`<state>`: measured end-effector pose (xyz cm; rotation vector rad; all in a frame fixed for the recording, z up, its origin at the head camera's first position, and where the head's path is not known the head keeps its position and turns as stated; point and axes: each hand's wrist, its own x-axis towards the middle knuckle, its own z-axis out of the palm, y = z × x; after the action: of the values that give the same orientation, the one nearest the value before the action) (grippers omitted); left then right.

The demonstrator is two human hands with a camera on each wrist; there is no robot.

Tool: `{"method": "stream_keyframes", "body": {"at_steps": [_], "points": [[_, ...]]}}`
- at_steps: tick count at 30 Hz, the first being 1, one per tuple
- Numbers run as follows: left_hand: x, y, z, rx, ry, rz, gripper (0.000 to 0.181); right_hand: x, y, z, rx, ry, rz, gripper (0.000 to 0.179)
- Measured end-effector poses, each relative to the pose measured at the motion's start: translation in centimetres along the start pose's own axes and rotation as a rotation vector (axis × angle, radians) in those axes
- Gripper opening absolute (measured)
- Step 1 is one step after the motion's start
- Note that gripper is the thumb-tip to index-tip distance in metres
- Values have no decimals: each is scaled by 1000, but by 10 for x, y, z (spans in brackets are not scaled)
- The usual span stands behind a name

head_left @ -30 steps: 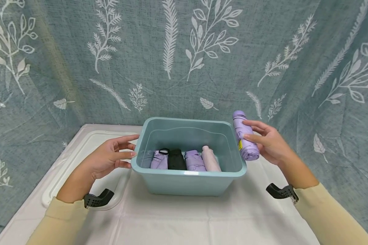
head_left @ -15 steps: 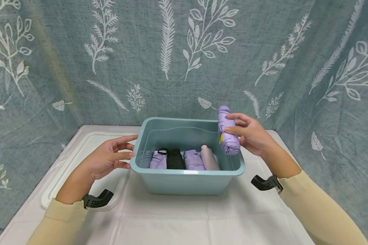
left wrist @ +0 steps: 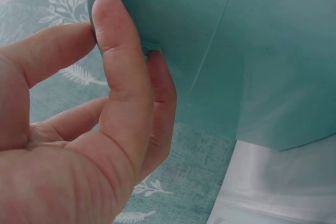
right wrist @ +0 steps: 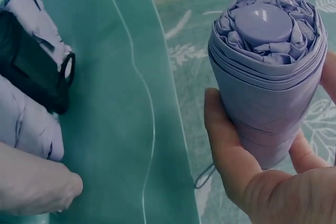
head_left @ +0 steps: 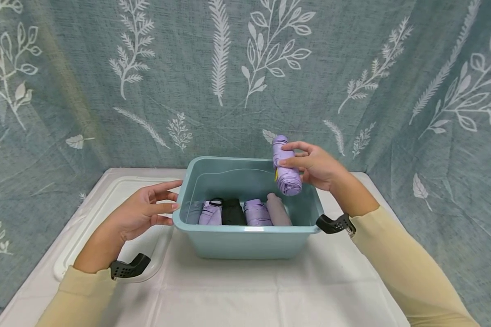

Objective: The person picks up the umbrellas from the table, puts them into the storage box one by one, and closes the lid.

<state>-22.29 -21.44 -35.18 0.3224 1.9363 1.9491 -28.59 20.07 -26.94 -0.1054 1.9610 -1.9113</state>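
My right hand (head_left: 317, 167) holds a folded lilac umbrella (head_left: 287, 169) over the right part of a blue-green plastic bin (head_left: 245, 245). The thumb and fingers wrap its middle; a yellow tag peeks out on its left side. In the right wrist view the umbrella's (right wrist: 268, 77) round end cap faces the camera. Inside the bin lie a lilac umbrella (head_left: 211, 213), a black umbrella (head_left: 233, 212), another lilac umbrella (head_left: 258, 213) and a pale pink rolled umbrella (head_left: 278, 211), side by side. My left hand (head_left: 141, 211) touches the bin's left side with relaxed fingers, its thumb at the rim.
A white lid (head_left: 118, 254) lies on the table left of the bin, partly under my left arm. White cloth (head_left: 229, 295) covers the table. A leaf-patterned blue-grey curtain (head_left: 188, 68) hangs behind and at both sides.
My right hand has carried the held umbrella leftward, from beyond the bin's right rim to over its right part. The left hand has stayed at the bin's side.
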Motion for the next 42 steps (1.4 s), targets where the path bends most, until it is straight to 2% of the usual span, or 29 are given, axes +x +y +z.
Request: {"method": "stream_keyframes", "body": {"at_steps": [6,15,27,33,42], "points": [[-1,-2,-2,11,1,7,75,9,-4,7,-27,-37,55,51],[-2,-4,-3,9,-6,26,73,18,3,9,-85,-74,104,47],[-1,-2,0,16,0,15,72,19,8,8,-177,-179,151,48],[0,-2,0,20,1,12,74,19,6,10,-217,-235,215,49],[0,-2,0,10,-2,11,74,26,7,14,-345,-236,327,55]]}}
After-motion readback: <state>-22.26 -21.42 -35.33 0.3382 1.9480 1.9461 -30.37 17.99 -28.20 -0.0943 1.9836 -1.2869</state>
